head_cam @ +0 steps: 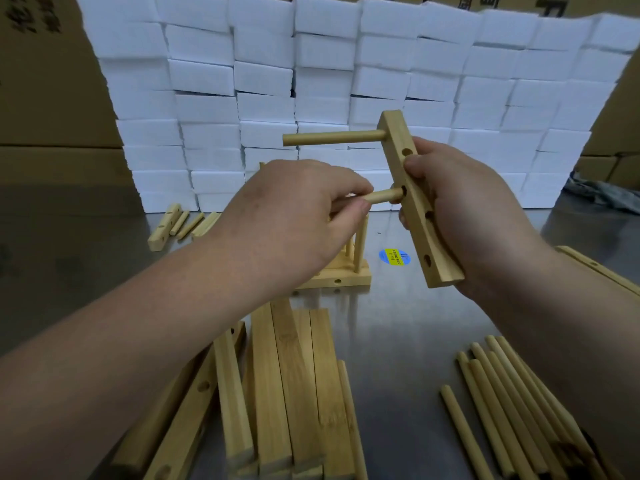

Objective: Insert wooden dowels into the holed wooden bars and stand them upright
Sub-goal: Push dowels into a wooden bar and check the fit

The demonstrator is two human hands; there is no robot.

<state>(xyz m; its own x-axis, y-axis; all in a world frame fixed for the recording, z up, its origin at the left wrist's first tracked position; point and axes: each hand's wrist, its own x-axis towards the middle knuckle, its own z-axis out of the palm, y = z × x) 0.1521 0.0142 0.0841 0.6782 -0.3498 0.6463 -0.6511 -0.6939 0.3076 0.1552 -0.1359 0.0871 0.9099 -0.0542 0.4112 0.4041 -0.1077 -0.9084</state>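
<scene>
Bar (427, 237) held in air above table (415, 341), tilted; right hand (460, 202) curled round its middle, thumb on holed face. Left hand (294, 216) pinches a dowel (381, 196), tip at a middle hole; another dowel (332, 137) seated near top. Judged: light, stiff, smooth wood; grip dowel near tip, push straight
</scene>
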